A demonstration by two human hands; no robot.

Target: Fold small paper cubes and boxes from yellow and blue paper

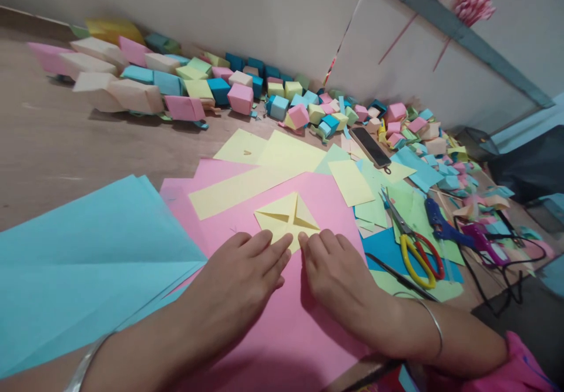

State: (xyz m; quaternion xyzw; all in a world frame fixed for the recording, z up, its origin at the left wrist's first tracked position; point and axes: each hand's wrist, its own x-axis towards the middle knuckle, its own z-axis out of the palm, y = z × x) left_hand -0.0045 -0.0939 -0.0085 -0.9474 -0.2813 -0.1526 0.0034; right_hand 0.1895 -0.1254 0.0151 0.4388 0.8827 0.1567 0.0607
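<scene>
A small square of pale yellow paper [288, 215] lies on a large pink sheet [273, 333], its corners folded in toward the middle like an envelope. My left hand [251, 265] presses the near left edge of this paper, fingers close together. On the near right edge, my right hand [335, 274] bears down with its fingers curled and fingertips on the paper. The fingertips of both hands almost meet at the near corner, which they partly hide.
Large blue sheets [88, 262] lie at left. To the right are scissors [412, 245], a blue glue gun [445, 224], a purple glue gun [484, 245] with a black cord, and a phone [370, 147]. Several folded paper boxes [241, 98] line the wall.
</scene>
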